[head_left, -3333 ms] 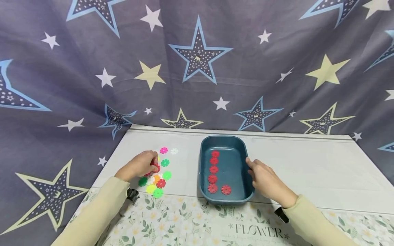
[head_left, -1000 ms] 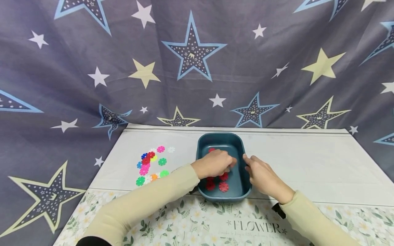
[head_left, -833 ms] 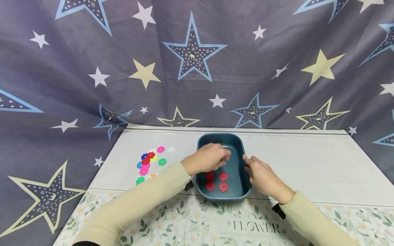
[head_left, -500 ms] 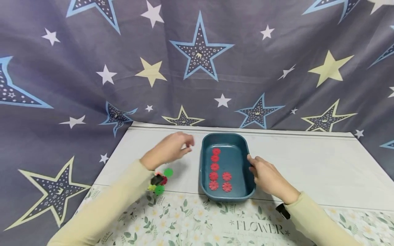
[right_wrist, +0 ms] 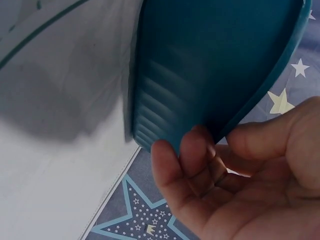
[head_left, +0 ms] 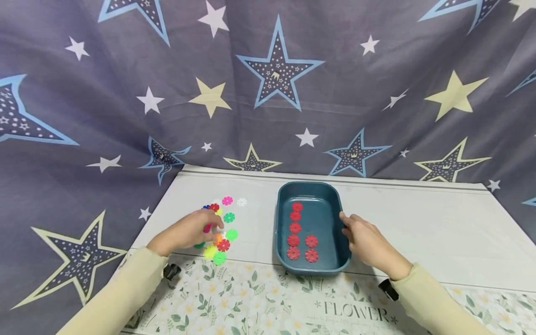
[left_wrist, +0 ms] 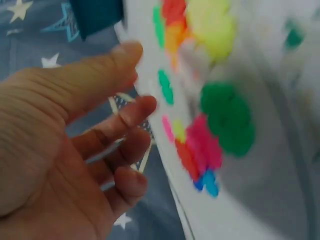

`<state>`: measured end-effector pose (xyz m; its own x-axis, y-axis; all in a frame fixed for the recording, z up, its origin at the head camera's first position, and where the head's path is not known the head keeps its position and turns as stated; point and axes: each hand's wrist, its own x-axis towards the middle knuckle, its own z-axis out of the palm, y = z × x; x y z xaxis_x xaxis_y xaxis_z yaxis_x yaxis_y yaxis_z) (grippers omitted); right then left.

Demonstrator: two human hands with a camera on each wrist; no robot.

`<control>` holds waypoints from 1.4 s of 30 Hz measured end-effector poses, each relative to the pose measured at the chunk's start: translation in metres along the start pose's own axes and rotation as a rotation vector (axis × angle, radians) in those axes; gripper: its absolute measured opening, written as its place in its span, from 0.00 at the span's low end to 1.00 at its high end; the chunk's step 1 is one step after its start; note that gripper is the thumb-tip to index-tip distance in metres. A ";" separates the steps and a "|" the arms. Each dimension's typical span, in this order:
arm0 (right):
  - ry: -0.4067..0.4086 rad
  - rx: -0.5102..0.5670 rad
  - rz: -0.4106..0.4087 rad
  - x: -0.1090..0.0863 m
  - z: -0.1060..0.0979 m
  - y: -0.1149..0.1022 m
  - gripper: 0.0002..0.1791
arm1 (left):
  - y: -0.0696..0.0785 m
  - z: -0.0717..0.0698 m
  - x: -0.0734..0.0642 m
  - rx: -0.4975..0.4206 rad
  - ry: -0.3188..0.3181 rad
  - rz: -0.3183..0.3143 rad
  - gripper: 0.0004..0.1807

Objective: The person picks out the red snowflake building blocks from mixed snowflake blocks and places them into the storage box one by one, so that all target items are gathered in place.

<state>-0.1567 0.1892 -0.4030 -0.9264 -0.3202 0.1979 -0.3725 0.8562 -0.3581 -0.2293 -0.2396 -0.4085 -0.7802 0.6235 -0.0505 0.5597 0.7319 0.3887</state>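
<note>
My left hand point(head_left: 194, 229) hovers over a loose pile of small flower-shaped plastic discs, with a red disc point(head_left: 224, 245), a green disc point(head_left: 219, 257) and a yellow disc point(head_left: 210, 251) showing around it. In the left wrist view the thumb and fingers of the left hand point(left_wrist: 75, 130) stand apart with nothing between them, above a dark green disc point(left_wrist: 227, 120). My right hand point(head_left: 370, 242) pinches the right rim of a dark teal rectangular tub point(head_left: 328, 228), thumb over the edge and fingers against the outer wall point(right_wrist: 170, 100). Red discs point(head_left: 295, 228) lie inside in two columns, the left one longer.
White cloth point(head_left: 410, 223) covers the back of the table, and a floral cloth point(head_left: 251, 302) the front. A star-patterned curtain point(head_left: 272, 125) hangs right behind. A pink disc point(head_left: 227, 200) and a white disc point(head_left: 241, 202) lie at the pile's far edge.
My left hand has left the tub and moved left to the pile of discs. A second red disc now lies in the tub's right column. The right hand stays on the rim.
</note>
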 end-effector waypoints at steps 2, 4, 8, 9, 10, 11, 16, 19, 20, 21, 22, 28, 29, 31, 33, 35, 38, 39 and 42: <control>0.004 -0.001 0.001 0.000 0.000 0.000 0.23 | 0.003 0.006 -0.001 -0.019 -0.031 0.033 0.14; 0.004 -0.001 0.001 -0.001 0.000 0.000 0.23 | 0.006 0.011 0.000 -0.024 -0.047 0.053 0.15; 0.004 0.002 -0.002 0.000 0.000 0.000 0.23 | 0.009 0.017 0.003 0.002 -0.053 0.046 0.14; 0.004 0.004 -0.002 0.000 0.001 0.000 0.23 | 0.009 0.019 0.004 -0.001 -0.055 0.041 0.13; 0.006 0.003 -0.002 0.000 0.001 0.000 0.23 | 0.010 0.020 0.005 -0.002 -0.057 0.035 0.13; 0.008 0.000 -0.003 0.000 0.001 0.000 0.23 | 0.010 0.021 0.006 -0.005 -0.061 0.030 0.12; 0.016 -0.010 -0.006 0.000 0.001 0.002 0.22 | 0.012 0.022 0.007 -0.025 -0.083 0.015 0.14; 0.015 -0.006 -0.008 0.000 0.002 0.002 0.22 | 0.012 0.023 0.004 -0.012 -0.081 0.020 0.15; 0.014 -0.005 -0.009 0.000 0.002 0.002 0.22 | 0.012 0.023 0.002 -0.005 -0.079 0.021 0.14; 0.011 -0.002 -0.009 0.000 0.002 0.002 0.22 | 0.012 0.023 0.001 -0.003 -0.075 0.021 0.14; 0.010 -0.001 -0.008 0.000 0.003 0.001 0.22 | 0.013 0.023 -0.001 -0.002 -0.072 0.021 0.14; 0.013 -0.001 -0.005 -0.001 0.002 0.002 0.22 | 0.014 0.023 -0.004 0.017 -0.046 0.020 0.14; 0.013 0.000 -0.003 -0.001 0.002 0.001 0.23 | 0.014 0.024 -0.004 0.021 -0.043 0.018 0.14; 0.010 0.000 0.000 -0.001 0.002 0.001 0.23 | 0.014 0.025 -0.004 0.023 -0.043 0.012 0.13; 0.005 0.000 0.005 -0.001 0.002 0.001 0.23 | 0.014 0.025 -0.003 0.020 -0.048 0.005 0.13; 0.002 0.003 0.009 -0.001 0.002 0.002 0.23 | 0.015 0.026 -0.003 0.015 -0.053 0.003 0.13; 0.003 0.004 0.011 -0.001 0.002 0.002 0.23 | 0.016 0.025 -0.002 0.018 -0.064 0.008 0.13; 0.003 0.003 0.012 -0.001 0.002 0.002 0.23 | 0.016 0.025 -0.001 0.022 -0.064 0.011 0.13; 0.004 0.002 0.012 -0.001 0.001 0.001 0.23 | 0.017 0.025 0.000 -0.003 -0.069 0.016 0.12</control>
<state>-0.1563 0.1903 -0.4047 -0.9306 -0.3081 0.1975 -0.3613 0.8593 -0.3620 -0.2126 -0.2202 -0.4243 -0.7500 0.6525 -0.1081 0.5706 0.7210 0.3930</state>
